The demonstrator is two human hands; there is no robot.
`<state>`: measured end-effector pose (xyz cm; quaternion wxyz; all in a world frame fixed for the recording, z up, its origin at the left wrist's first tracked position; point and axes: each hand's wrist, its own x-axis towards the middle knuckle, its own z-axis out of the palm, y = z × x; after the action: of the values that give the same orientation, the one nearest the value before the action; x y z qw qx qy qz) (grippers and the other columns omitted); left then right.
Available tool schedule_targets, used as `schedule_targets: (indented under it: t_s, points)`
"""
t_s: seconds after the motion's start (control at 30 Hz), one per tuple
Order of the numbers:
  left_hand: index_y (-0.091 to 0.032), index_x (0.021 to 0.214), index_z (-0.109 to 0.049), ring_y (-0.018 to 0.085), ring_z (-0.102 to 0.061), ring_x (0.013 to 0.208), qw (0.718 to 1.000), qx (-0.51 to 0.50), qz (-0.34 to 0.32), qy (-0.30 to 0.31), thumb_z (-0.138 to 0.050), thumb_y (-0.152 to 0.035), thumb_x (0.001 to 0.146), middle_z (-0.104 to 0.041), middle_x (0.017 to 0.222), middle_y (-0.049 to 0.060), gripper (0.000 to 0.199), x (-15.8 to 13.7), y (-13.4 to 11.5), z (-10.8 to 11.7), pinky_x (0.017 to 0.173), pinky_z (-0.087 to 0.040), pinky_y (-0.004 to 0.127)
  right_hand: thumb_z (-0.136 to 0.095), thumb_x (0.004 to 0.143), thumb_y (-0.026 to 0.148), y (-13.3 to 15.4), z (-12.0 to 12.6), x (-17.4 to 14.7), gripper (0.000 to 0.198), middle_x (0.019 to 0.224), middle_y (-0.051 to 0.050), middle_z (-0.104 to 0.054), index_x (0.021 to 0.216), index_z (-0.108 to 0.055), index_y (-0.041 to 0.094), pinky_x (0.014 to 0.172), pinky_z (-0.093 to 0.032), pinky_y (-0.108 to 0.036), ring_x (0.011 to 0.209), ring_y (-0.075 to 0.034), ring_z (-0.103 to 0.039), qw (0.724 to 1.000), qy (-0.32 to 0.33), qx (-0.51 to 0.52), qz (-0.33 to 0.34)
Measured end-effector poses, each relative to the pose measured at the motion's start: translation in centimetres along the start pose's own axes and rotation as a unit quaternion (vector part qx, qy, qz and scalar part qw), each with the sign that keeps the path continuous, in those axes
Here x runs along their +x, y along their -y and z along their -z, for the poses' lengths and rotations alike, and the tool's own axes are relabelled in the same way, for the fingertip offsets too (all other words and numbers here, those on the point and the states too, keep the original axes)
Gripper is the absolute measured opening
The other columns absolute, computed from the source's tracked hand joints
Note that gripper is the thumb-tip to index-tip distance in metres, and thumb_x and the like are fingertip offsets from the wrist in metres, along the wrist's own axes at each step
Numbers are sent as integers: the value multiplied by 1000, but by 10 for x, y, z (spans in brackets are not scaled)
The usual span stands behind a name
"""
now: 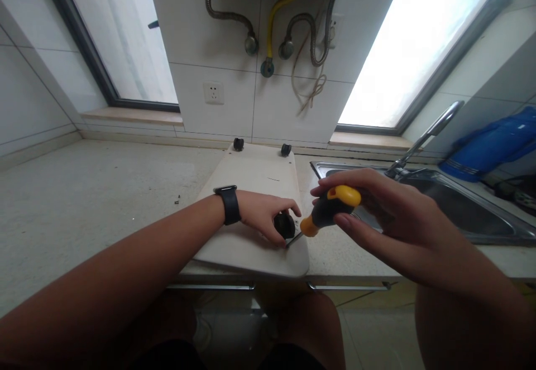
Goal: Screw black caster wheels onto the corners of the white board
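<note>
A white board (251,174) with rounded corners lies on the countertop and reaches its front edge. My left hand (268,214), with a black watch on the wrist, curls its thumb and fingers around a black caster wheel (285,226) near the board's front right corner. In my right hand (393,219) is a screwdriver (330,208) with a yellow and black handle, tilted down to the left. Its tip meets the board at the caster's base, close to my left thumb; the screw there is too small to make out. Two more black casters (238,144) (286,149) stand at the board's far end.
To the right is a steel sink (469,208) with a tall faucet (427,135) and a blue bag-like item (494,141) behind. Small screws (177,200) lie on the countertop (104,202) at left. Hoses (272,18) and a socket (213,93) are on the wall.
</note>
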<state>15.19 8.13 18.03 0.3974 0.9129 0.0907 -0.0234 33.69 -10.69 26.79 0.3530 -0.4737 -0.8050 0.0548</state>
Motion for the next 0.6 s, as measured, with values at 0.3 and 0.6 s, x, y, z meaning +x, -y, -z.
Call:
schedule_targets:
  t_s: [0.3, 0.6]
  points:
    - [-21, 119, -63, 22, -71, 97, 994, -105, 27, 23, -90, -33, 74, -74, 109, 5, 53, 4, 9, -2, 85, -55, 37, -73, 93, 23, -2, 0, -1, 39, 116, -1, -74, 130, -66, 34, 82, -58, -30, 101, -20, -72, 1000, 2, 9, -4]
    - [-23, 126, -59, 21, -70, 94, 986, -155, 61, -26, -86, -35, 83, -73, 109, 5, 52, -16, -1, -17, 83, -52, 36, -72, 94, 25, -4, 2, -5, 38, 117, -1, -74, 131, -66, 35, 84, -59, -33, 102, -21, -73, 1000, -8, 7, -5]
